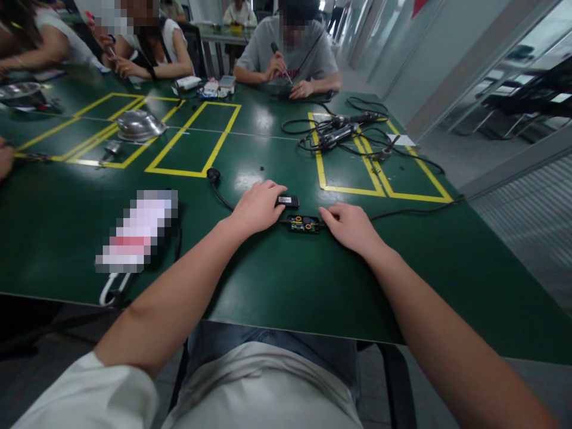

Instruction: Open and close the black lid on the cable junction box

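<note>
The open black housing [304, 224] lies flat on the green bench [308, 286], between the two hands, its long axis running left to right across the person's front. Its open side faces up, one short end toward each hand. Just beyond it the black cover [294, 202] points the same way, nearly parallel.

The left hand [259, 205] reaches the cover's left end, thumb on the near side and fingers on the far side; whether they clamp it, I cannot tell. The right hand [351, 226] is curled at the housing's right end, where a black cord [415, 210] runs off rightward (whether its fingers pinch anything is hidden).

Counted: one housing, with two orange ring-shaped parts inside; one cover; one plug [213, 175], beyond the left hand; one device with a pixelated screen [138, 232]; five yellow tape outlines, three left and two right. Across the bench a co-worker holds one slim tool [274, 47].

The cover bears one white label [285, 200], its print too small to read. Red letters on the co-worker's shirt are partly hidden.
</note>
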`<state>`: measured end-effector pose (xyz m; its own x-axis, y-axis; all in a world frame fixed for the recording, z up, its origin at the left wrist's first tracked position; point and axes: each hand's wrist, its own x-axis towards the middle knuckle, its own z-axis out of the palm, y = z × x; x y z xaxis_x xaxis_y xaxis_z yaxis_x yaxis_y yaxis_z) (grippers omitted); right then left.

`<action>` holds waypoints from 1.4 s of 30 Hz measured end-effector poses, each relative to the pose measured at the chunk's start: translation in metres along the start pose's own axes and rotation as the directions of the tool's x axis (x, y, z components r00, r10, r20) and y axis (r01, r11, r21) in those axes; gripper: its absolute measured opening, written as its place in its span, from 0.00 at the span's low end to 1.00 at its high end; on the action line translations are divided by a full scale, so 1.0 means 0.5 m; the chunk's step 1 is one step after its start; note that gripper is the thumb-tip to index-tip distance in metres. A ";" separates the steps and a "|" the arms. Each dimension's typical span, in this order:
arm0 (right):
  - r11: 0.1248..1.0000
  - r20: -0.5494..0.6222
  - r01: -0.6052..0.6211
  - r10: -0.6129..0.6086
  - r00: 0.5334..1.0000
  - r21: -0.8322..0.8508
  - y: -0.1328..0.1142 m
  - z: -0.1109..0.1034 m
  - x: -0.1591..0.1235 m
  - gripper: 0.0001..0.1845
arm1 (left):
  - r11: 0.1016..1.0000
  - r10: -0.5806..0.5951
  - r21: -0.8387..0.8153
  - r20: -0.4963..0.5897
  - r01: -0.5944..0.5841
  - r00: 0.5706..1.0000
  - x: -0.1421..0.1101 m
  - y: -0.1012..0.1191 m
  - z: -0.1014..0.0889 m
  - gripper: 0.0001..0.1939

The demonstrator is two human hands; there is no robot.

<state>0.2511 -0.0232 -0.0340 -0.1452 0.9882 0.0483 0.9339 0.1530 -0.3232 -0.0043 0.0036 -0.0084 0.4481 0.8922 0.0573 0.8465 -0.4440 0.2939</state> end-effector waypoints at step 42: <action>0.991 -0.073 -0.006 0.016 0.997 0.135 -0.015 0.000 -0.005 0.27 | 1.000 0.013 -0.018 -0.068 -0.014 0.998 0.010 -0.034 0.009 0.24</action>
<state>0.2446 -0.0269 -0.0316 -0.1056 0.9881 0.1123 0.8819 0.1452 -0.4485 -0.0149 0.0153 -0.0175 0.4381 0.8901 0.1257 0.8349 -0.4547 0.3101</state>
